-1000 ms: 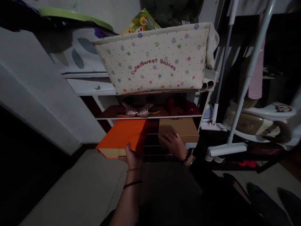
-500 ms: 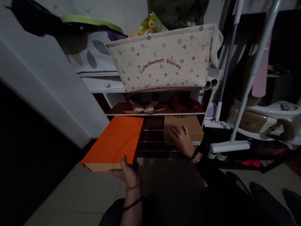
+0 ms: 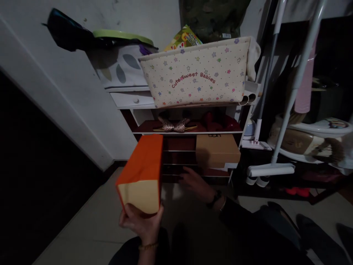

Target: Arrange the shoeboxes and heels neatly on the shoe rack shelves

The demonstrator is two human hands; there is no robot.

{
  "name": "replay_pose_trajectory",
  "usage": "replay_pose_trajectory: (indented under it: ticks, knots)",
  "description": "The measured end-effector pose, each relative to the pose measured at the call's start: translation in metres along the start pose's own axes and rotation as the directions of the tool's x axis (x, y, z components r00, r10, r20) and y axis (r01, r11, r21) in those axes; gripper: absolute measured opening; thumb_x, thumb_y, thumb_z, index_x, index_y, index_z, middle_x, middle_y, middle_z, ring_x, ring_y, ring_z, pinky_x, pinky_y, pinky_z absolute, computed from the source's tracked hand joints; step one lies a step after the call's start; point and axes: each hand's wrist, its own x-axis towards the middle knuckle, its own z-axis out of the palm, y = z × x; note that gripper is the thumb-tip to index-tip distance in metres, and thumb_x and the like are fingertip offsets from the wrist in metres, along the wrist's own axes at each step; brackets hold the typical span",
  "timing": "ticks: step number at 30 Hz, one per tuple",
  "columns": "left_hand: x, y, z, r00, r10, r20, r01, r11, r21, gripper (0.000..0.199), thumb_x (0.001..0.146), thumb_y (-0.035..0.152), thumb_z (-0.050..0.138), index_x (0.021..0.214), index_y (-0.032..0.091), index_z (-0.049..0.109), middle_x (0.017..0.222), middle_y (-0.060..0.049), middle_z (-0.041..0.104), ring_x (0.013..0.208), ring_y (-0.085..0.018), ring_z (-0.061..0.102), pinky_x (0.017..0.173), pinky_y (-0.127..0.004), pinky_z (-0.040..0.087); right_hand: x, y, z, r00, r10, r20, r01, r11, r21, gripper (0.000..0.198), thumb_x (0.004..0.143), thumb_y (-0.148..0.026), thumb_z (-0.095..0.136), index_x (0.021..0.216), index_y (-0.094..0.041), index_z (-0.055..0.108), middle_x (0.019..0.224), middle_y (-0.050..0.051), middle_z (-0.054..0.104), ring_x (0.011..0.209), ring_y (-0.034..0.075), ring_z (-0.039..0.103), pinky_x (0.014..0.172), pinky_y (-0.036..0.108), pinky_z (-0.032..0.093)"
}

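My left hand (image 3: 142, 221) grips the near end of an orange box (image 3: 143, 158), thumb on one side and fingers on the other. The box has a cream end facing me, and its far end reaches to the left part of the lower shelf. My right hand (image 3: 197, 184) is off to the right with its fingers stretched out and holds nothing. It hovers in front of the lower shelf, below and left of a brown UGG shoebox (image 3: 217, 149). That shoebox sits on the right of the lower shelf, apart from the hand.
Glittery bow shoes (image 3: 173, 126) and dark red shoes (image 3: 220, 121) stand on the upper shelf. Above them is a star-patterned fabric bin (image 3: 198, 73). To the right, a white-headed mop (image 3: 271, 169) leans near a beige potty seat (image 3: 298, 141). A white wall (image 3: 68, 84) rises on the left.
My right hand has left the brown shoebox and moved down and left. My left hand has turned the orange box so its cream end faces me more, and the view has shifted slightly.
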Motion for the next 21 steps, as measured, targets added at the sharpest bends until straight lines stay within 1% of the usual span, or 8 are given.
replay_pose_trajectory:
  ticks: [2, 4, 5, 7, 9, 11, 14, 21]
  knots:
    - [0.016, -0.009, -0.017, 0.986, 0.162, -0.046, -0.155, 0.979, 0.133, 0.097, 0.048, 0.047, 0.099, 0.133, 0.028, 0.054, 0.15, -0.021, 0.038, 0.151, -0.053, 0.029, 0.121, -0.073, 0.03, 0.01, -0.01, 0.008, 0.98, 0.142, 0.14, -0.171, 0.961, 0.22, 0.081, 0.083, -0.083, 0.066, 0.14, -0.026, 0.06, 0.129, 0.012, 0.072, 0.108, 0.025, 0.074, 0.089, 0.041, 0.059]
    - [0.034, -0.017, -0.034, 0.938, 0.343, 0.052, -0.347, 0.916, 0.199, 0.081, 0.041, 0.045, 0.102, 0.11, 0.026, 0.065, 0.139, -0.019, 0.047, 0.142, -0.052, 0.042, 0.12, -0.07, 0.032, 0.016, -0.022, 0.012, 0.958, 0.147, 0.247, -0.226, 0.916, 0.332, 0.079, 0.084, -0.085, 0.063, 0.132, -0.023, 0.066, 0.122, 0.011, 0.075, 0.108, 0.025, 0.074, 0.091, 0.041, 0.059]
    - [0.044, -0.02, -0.042, 0.875, 0.465, 0.136, -0.485, 0.844, 0.23, 0.072, 0.043, 0.045, 0.102, 0.103, 0.026, 0.067, 0.135, -0.018, 0.051, 0.137, -0.049, 0.048, 0.118, -0.069, 0.035, 0.017, -0.027, 0.013, 0.952, 0.138, 0.272, -0.233, 0.904, 0.357, 0.075, 0.085, -0.083, 0.065, 0.128, -0.022, 0.068, 0.121, 0.01, 0.076, 0.109, 0.025, 0.074, 0.093, 0.041, 0.059]
    - [0.062, -0.027, -0.056, 0.666, 0.688, 0.289, -0.746, 0.618, 0.249, 0.056, 0.055, 0.042, 0.099, 0.103, 0.029, 0.072, 0.132, -0.017, 0.055, 0.13, -0.045, 0.054, 0.114, -0.065, 0.041, 0.018, -0.03, 0.015, 0.958, 0.148, 0.246, -0.234, 0.898, 0.372, 0.068, 0.083, -0.079, 0.071, 0.12, -0.022, 0.072, 0.117, 0.009, 0.078, 0.109, 0.024, 0.075, 0.096, 0.039, 0.059]
    - [0.075, -0.032, -0.064, 0.463, 0.799, 0.385, -0.886, 0.401, 0.233, 0.047, 0.069, 0.034, 0.093, 0.113, 0.035, 0.075, 0.138, -0.016, 0.056, 0.132, -0.041, 0.054, 0.112, -0.061, 0.044, 0.019, -0.027, 0.019, 0.965, 0.195, 0.176, -0.246, 0.903, 0.352, 0.063, 0.078, -0.074, 0.08, 0.112, -0.021, 0.074, 0.111, 0.008, 0.079, 0.105, 0.024, 0.076, 0.092, 0.037, 0.06]
    - [0.084, -0.035, -0.066, 0.342, 0.831, 0.439, -0.937, 0.269, 0.221, 0.048, 0.078, 0.027, 0.087, 0.122, 0.038, 0.074, 0.144, -0.016, 0.055, 0.135, -0.04, 0.051, 0.111, -0.059, 0.046, 0.023, -0.021, 0.023, 0.973, 0.203, 0.108, -0.228, 0.913, 0.338, 0.059, 0.072, -0.066, 0.089, 0.107, -0.021, 0.073, 0.104, 0.007, 0.08, 0.099, 0.023, 0.076, 0.086, 0.035, 0.061]
    - [0.093, -0.04, -0.058, 0.319, 0.824, 0.468, -0.945, 0.236, 0.228, 0.048, 0.082, 0.022, 0.083, 0.126, 0.037, 0.074, 0.146, -0.016, 0.056, 0.138, -0.039, 0.049, 0.11, -0.057, 0.048, 0.03, -0.013, 0.028, 0.989, 0.149, 0.024, -0.148, 0.927, 0.345, 0.055, 0.065, -0.049, 0.095, 0.105, -0.021, 0.07, 0.096, 0.004, 0.079, 0.091, 0.023, 0.076, 0.08, 0.032, 0.06]
    - [0.119, -0.055, -0.025, 0.489, 0.712, 0.504, -0.87, 0.437, 0.227, 0.025, 0.086, 0.028, 0.076, 0.108, 0.038, 0.082, 0.134, -0.014, 0.066, 0.134, -0.04, 0.054, 0.111, -0.061, 0.047, 0.042, -0.006, 0.022, 0.992, 0.081, -0.095, -0.041, 0.929, 0.368, 0.063, 0.064, -0.038, 0.089, 0.12, -0.025, 0.064, 0.101, 0.001, 0.077, 0.09, 0.022, 0.074, 0.081, 0.035, 0.058]
